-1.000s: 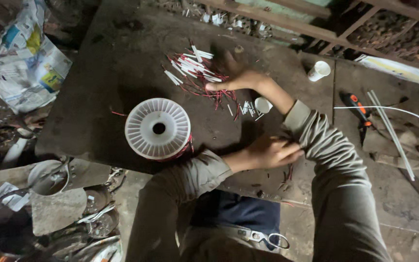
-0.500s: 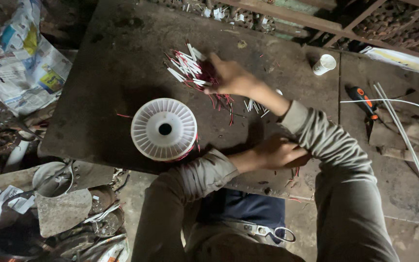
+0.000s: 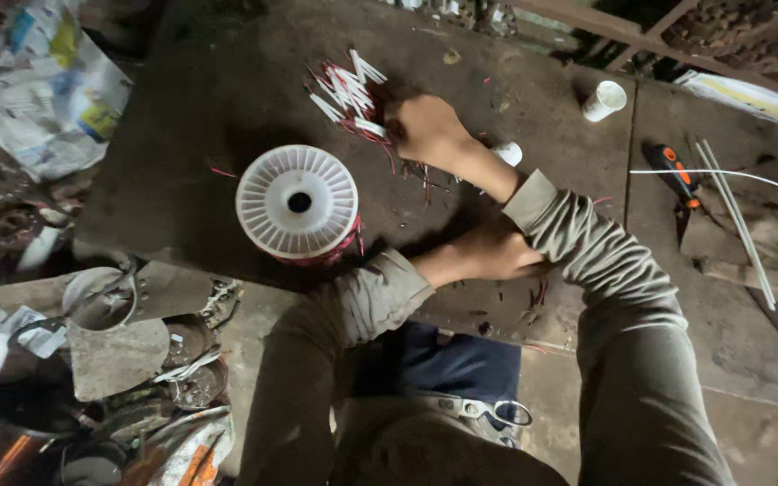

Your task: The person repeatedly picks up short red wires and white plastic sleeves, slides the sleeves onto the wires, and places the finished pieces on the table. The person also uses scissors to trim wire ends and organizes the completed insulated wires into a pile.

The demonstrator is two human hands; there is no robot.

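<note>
My right hand [image 3: 427, 130] reaches across the dark worktable [image 3: 182, 162] and rests as a closed fist on a pile of thin red wires with white sleeves [image 3: 346, 90]. It appears to grip some of them. My left hand [image 3: 490, 256] lies on the table near its front edge, partly under my right forearm, so its fingers are hidden. A few red wire scraps [image 3: 533, 293] lie beside it. A white plastic spool wound with red wire [image 3: 297, 203] stands just left of both hands.
A small white cup [image 3: 604, 100] and an orange-handled tool [image 3: 677, 175] are at the right, next to white rods [image 3: 736, 220]. Scissors [image 3: 483, 410] lie on my lap over blue cloth. Metal scrap and tins [image 3: 119, 351] and crumpled paper [image 3: 42, 90] are on the left.
My right hand has moved left from the table's middle onto the wire pile and closed over it. My left hand has stayed near the front edge.
</note>
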